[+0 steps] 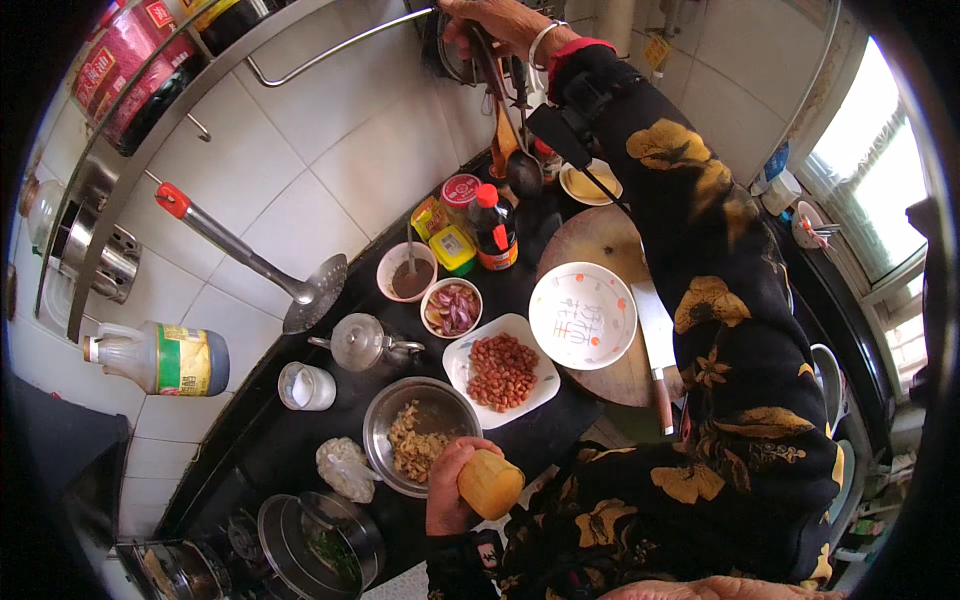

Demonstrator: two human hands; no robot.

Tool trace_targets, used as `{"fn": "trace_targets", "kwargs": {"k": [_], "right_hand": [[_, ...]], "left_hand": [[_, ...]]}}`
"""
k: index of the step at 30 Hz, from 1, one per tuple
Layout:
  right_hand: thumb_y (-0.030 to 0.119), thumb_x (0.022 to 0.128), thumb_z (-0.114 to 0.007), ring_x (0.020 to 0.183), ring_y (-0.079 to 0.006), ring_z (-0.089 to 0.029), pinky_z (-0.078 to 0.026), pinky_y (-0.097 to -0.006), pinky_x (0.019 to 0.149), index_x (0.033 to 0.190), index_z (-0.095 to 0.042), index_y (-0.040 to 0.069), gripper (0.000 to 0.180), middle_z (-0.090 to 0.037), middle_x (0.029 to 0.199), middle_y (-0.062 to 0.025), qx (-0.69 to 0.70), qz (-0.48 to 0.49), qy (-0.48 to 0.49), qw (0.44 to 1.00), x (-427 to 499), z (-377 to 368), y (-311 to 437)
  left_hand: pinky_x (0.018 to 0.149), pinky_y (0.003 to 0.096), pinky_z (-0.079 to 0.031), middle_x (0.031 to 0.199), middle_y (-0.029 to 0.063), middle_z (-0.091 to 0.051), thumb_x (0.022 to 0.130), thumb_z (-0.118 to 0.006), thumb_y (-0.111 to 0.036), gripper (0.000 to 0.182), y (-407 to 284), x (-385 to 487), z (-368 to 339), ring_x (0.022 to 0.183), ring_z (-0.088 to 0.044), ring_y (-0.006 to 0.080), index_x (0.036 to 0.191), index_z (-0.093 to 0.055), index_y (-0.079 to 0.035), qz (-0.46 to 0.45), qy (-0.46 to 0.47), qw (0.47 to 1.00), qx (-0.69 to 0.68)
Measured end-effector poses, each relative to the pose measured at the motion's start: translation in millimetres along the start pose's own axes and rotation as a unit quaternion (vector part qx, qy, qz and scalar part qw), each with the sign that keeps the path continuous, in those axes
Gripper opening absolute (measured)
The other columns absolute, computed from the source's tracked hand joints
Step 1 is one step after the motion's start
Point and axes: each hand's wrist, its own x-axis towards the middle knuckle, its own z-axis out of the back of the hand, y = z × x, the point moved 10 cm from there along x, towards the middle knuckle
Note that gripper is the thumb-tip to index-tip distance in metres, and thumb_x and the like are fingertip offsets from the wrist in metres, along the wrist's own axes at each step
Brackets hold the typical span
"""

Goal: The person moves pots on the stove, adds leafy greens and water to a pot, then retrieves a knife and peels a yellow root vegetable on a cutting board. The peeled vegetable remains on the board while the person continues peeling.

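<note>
My left hand (450, 487) grips a peeled, yellow-orange chunk of vegetable (491, 484), beside a steel bowl (375, 442) of chopped pale-brown food (416, 442). Far up at the wall, my right hand (495, 30) is at the handles of hanging kitchen utensils, among them a dark ladle (524, 174) and a wooden spatula (506, 135). Its fingers partly hide the handles, so a firm grip cannot be made out. Between the hands stand a square white dish (457, 360) of reddish peanuts (502, 371) and a white bowl (583, 315) bearing writing, on a round wooden chopping board (581, 240).
A cleaver (654, 330) lies on the board under my right arm. Sliced shallots (452, 307), a sauce bottle (493, 225), a metal teapot (358, 342) and a salt jar (307, 386) crowd the black counter. A steel pot (274, 540) holds greens. A skimmer (247, 251) hangs on the left.
</note>
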Motion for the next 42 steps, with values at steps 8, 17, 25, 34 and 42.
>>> {"fn": "trace_targets", "kwargs": {"k": [8, 17, 25, 34, 42], "right_hand": [[0.05, 0.1, -0.052, 0.084, -0.03, -0.067, -0.05, -0.0409, 0.075, 0.1, -0.068, -0.001, 0.053, -0.071, 0.092, -0.0178, -0.467, 0.322, -0.074, 0.82, 4, 8, 16], [0.024, 0.094, -0.063, 0.095, -0.0281, -0.067, -0.053, -0.0377, 0.085, 0.102, -0.072, 0.005, 0.023, -0.068, 0.096, -0.0147, -0.592, 0.279, -0.037, 0.755, -124, 43, -35], [0.027, 0.096, -0.067, 0.09, -0.0167, -0.067, -0.055, -0.0308, 0.082, 0.117, -0.066, 0.004, 0.031, -0.069, 0.101, -0.0062, -0.354, -0.072, -0.025, 0.932, -324, 43, -122], [0.016, 0.075, -0.087, 0.131, -0.0218, -0.047, -0.044, -0.038, 0.106, 0.151, -0.033, 0.008, 0.093, -0.047, 0.142, -0.0117, -0.009, -0.042, 0.248, 0.968, -457, -184, -98], [0.006, 0.071, -0.087, 0.135, -0.0196, -0.043, -0.036, -0.0352, 0.114, 0.15, -0.037, 0.005, 0.094, -0.048, 0.143, -0.0092, 0.237, -0.064, 0.277, 0.929, -467, -252, -100]], "left_hand": [[0.084, 0.0367, -0.054, 0.101, 0.0172, -0.065, 0.098, -0.048, -0.029, 0.032, 4, -8, 1, 0.09, -0.065, 0.0249, 0.106, -0.059, 0.0, -0.014, 0.003, 1.0, -0.019], [0.088, 0.0377, -0.053, 0.105, 0.0179, -0.066, 0.1, -0.046, -0.033, 0.039, 11, -22, 1, 0.1, -0.064, 0.0262, 0.111, -0.059, 0.001, -0.023, 0.009, 0.998, -0.061], [0.095, 0.055, -0.054, 0.123, 0.0255, -0.064, 0.101, -0.047, -0.044, 0.058, 46, -5, 19, 0.12, -0.059, 0.04, 0.137, -0.051, 0.001, -0.008, 0.091, 0.967, -0.236], [0.112, 0.0487, -0.041, 0.145, 0.0138, -0.051, 0.101, -0.052, -0.034, 0.053, 26, -29, -23, 0.134, -0.05, 0.0281, 0.142, -0.047, -0.001, -0.069, 0.112, 0.944, -0.302], [0.112, 0.0462, -0.041, 0.145, 0.0137, -0.046, 0.086, -0.074, -0.023, 0.081, 17, -102, -44, 0.135, -0.047, 0.0296, 0.151, -0.03, -0.006, -0.173, 0.005, 0.982, -0.074]]}}
